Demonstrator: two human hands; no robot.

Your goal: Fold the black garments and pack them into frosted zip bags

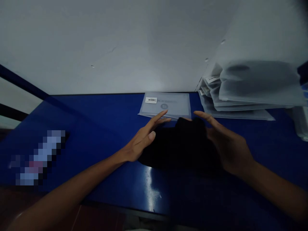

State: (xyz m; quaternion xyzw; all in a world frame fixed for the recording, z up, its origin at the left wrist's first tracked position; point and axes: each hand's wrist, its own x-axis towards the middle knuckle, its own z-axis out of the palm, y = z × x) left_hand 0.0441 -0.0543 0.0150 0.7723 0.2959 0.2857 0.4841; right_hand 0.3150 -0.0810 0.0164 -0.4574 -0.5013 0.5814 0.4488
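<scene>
A black, cloth-like bundle (180,147) lies on the blue table (96,112), its details lost in the dark. My left hand (144,138) is at its left side, fingers stretched out and thumb near the fabric. On the other side is my right hand (228,147), fingers extended and partly behind the black item. Neither hand is closed round it. Just beyond the bundle, a flat translucent pouch (178,107) with a barcode label and a round printed mark rests near the wall.
Several translucent pouches (255,83) are stacked at the back right, against the wall (120,48). A pixelated flat item (43,157) lies on the left part of the table. The table's front edge runs below my hands.
</scene>
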